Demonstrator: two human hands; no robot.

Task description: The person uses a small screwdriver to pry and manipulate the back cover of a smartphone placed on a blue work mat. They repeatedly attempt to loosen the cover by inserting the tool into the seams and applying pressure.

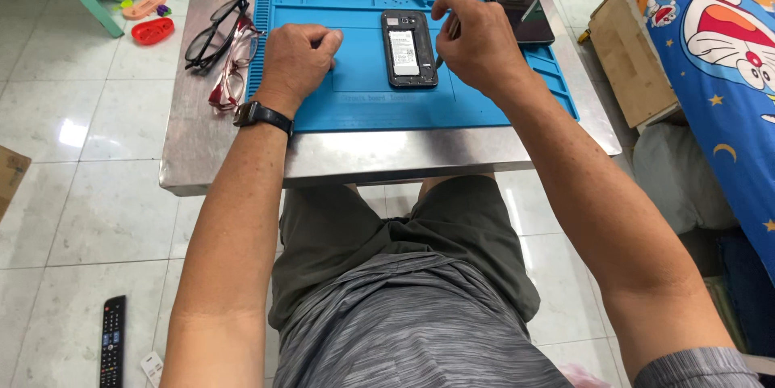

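your left hand (297, 55) rests fisted, fingers curled together, on the blue mat (363, 101). your right hand (476, 42) pinches a thin tool (441, 55) beside the opened phone (408, 48) mid-mat. farther: black phone (518, 0) at tabletop (387, 154) corner.

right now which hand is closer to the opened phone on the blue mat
Right. The right hand sits at the opened phone's right edge, holding a thin tool beside it. The left hand rests closed on the blue mat, apart to the phone's left.
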